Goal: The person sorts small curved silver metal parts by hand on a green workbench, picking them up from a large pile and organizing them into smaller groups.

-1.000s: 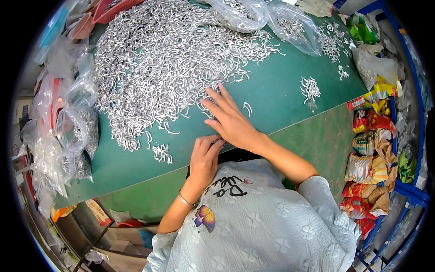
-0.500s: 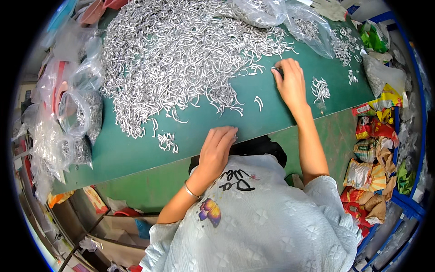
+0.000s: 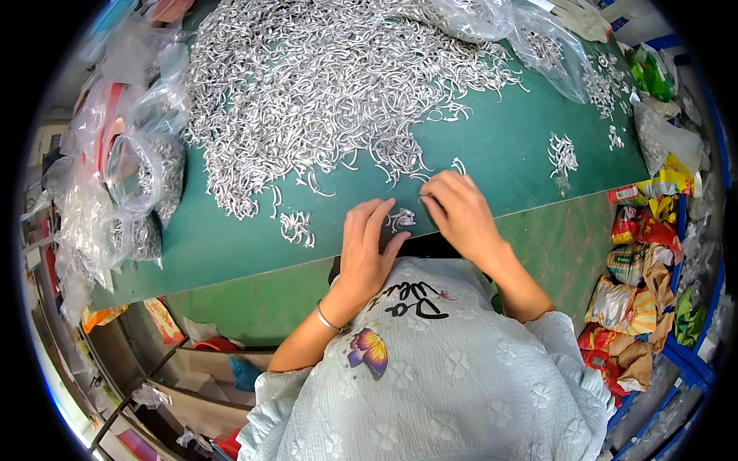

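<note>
A smooth green tabletop [image 3: 500, 173] is bearing a heap of slim, curved, silvery pieces [image 3: 307, 92]; crinkled clear bags [image 3: 157, 173] are lining its left end. A small cluster [image 3: 400, 220] is lying between the hands: the left hand [image 3: 365, 244] is resting half open, seemingly empty; the right hand [image 3: 461, 215] is curling, its contents unclear.

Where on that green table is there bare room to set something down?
Bare tabletop shows between the right hand and the small pile at right, and front left between the plastic bags and small front cluster. The large heap of curved metal pieces crowds the far side.
</note>
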`<state>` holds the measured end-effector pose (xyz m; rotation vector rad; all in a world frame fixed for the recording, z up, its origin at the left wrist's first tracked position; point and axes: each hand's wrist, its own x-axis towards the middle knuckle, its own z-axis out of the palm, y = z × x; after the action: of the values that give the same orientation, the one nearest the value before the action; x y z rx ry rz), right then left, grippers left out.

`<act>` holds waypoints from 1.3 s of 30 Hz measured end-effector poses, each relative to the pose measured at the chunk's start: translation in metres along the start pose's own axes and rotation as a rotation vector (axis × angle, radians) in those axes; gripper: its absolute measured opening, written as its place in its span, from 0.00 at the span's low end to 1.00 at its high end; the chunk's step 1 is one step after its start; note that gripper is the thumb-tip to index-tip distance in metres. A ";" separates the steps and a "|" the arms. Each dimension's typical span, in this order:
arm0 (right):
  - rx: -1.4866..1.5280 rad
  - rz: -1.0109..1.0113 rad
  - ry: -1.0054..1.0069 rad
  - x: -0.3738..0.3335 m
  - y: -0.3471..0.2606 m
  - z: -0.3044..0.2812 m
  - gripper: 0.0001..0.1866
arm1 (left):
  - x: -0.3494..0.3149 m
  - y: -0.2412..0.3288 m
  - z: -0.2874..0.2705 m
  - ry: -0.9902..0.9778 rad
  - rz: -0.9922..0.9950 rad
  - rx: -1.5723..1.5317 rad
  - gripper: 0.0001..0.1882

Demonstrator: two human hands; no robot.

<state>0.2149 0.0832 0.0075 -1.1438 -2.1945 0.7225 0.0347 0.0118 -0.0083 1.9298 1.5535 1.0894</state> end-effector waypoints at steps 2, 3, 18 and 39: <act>-0.021 -0.002 -0.019 -0.002 -0.007 0.008 0.08 | -0.002 0.000 -0.002 -0.005 -0.026 -0.011 0.33; 0.058 0.019 -0.036 -0.004 -0.008 0.008 0.09 | -0.004 -0.001 -0.003 -0.013 -0.040 -0.014 0.32; 0.024 0.081 -0.190 -0.012 -0.030 0.012 0.26 | -0.026 -0.012 -0.032 0.161 -0.091 0.156 0.26; 0.278 -0.044 -0.176 0.030 -0.054 0.064 0.21 | -0.035 -0.031 -0.050 0.173 -0.228 0.156 0.29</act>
<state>0.1269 0.0691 0.0063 -0.9187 -2.1662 1.1061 -0.0255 -0.0197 -0.0121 1.7370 1.9514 1.0879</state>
